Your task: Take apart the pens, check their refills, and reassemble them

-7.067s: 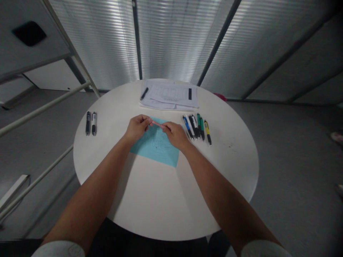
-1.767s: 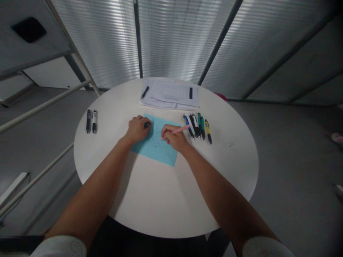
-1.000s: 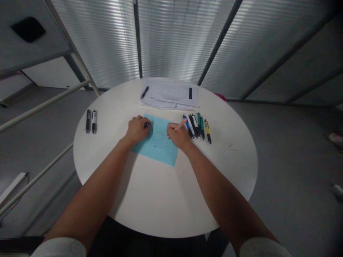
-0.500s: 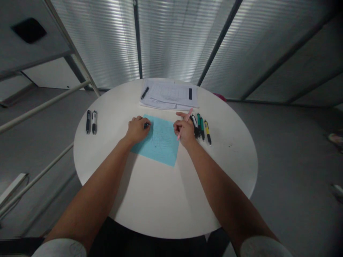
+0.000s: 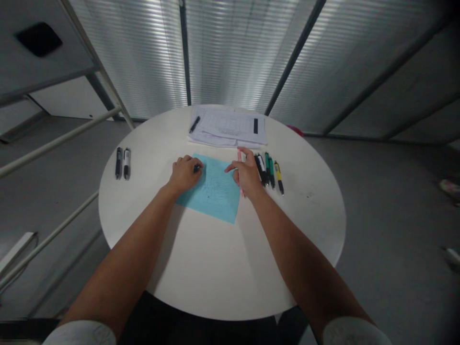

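A blue sheet of paper (image 5: 212, 201) with lines of writing lies on the white round table. My left hand (image 5: 186, 173) rests on the sheet's upper left part, its fingers closed round a small dark object (image 5: 196, 168) of which only the end shows. Over the sheet's right edge, my right hand (image 5: 248, 175) grips a slim pink pen (image 5: 239, 155), now nearly upright in the view. Its forefinger and thumb are bent out and part of the pen is hidden by the fingers.
Right of my right hand lie a white and black pen (image 5: 262, 165), green pens (image 5: 271, 172) and a yellow pen (image 5: 278, 177). Two pens (image 5: 126, 164) lie at the left. Printed papers (image 5: 226, 127) with a black pen (image 5: 194, 124) lie at the back.
The pink pen has swung from a slant to nearly upright in my right hand, and that hand's fingers have shifted. My left hand stays where it was.
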A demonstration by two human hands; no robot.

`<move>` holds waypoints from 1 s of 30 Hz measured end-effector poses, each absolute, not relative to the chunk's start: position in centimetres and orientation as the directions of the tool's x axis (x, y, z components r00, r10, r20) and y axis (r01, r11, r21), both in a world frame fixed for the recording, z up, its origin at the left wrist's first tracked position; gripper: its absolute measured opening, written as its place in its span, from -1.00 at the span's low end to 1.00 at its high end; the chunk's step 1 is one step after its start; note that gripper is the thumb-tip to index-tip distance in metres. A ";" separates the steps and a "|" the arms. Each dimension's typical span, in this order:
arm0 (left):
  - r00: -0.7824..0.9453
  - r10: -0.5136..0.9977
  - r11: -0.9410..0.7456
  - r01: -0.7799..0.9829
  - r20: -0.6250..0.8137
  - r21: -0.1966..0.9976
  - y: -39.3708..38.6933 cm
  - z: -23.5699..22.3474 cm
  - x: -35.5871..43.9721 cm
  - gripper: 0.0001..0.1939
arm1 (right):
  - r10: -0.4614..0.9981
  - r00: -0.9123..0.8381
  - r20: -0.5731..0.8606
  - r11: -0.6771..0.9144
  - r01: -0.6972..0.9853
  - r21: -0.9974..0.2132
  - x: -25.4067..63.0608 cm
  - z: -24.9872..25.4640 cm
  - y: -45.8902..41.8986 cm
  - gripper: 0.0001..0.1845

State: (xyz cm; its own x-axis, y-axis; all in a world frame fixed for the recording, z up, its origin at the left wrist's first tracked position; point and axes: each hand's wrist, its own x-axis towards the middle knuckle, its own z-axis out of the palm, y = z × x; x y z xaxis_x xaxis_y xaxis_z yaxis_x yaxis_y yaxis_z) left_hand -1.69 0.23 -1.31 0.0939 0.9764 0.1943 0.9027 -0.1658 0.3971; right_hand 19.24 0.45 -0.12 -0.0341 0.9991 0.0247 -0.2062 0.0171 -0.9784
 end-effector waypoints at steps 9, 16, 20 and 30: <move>0.101 0.977 -0.169 0.903 0.187 0.395 0.0 -1.0 -1.6 -0.73 | 0.935 -0.046 0.353 0.298 0.643 -0.705 20.2 0.4 -0.6 -0.43; 0.088 0.982 -0.145 0.914 0.165 0.379 0.0 -0.9 -1.5 -0.74 | 0.923 -0.069 0.378 0.178 0.948 -0.263 20.5 0.4 -0.7 -0.38; 0.086 0.981 -0.149 0.911 0.177 0.385 0.1 -1.1 -1.5 -0.73 | 0.922 -0.051 0.385 0.138 0.970 -0.201 21.1 0.1 -0.5 -0.43; 0.087 0.976 -0.162 0.903 0.199 0.397 0.2 -1.2 -1.6 -0.74 | 0.913 0.036 0.405 0.053 0.977 -0.207 21.2 0.0 -0.4 -0.63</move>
State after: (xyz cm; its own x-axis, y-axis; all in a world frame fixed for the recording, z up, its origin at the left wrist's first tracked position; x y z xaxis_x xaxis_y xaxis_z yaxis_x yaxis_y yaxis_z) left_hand -1.60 0.15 -1.23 0.0873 0.9762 0.1987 0.9034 -0.1616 0.3971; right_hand 21.20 -0.40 -0.03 0.0364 0.9134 0.4054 0.9768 0.0531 -0.2073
